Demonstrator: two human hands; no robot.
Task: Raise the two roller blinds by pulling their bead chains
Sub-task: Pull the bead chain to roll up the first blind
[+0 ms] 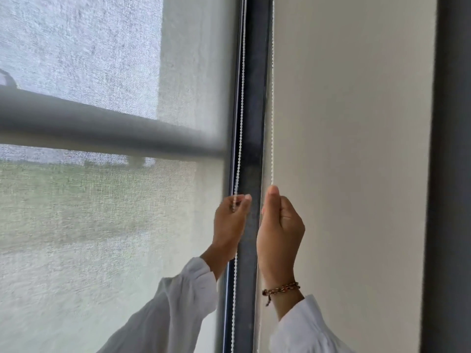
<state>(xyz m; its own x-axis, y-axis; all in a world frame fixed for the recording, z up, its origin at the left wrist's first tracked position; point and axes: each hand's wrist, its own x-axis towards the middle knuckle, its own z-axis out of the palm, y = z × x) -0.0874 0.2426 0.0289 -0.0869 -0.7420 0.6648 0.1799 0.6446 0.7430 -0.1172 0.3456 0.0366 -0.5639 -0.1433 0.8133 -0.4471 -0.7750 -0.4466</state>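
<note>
A sheer grey roller blind covers the left window, and an opaque cream roller blind covers the right one. Between them stands a dark window post. A white bead chain hangs along the post's left side, and my left hand is closed around it at mid height. A second white bead chain runs down the post's right side. My right hand, with a beaded bracelet on its wrist, grips that chain with the thumb up.
A dark horizontal rail shows through the sheer blind, with grass and sky beyond. Another dark vertical frame borders the cream blind on the right. Both of my sleeves are white.
</note>
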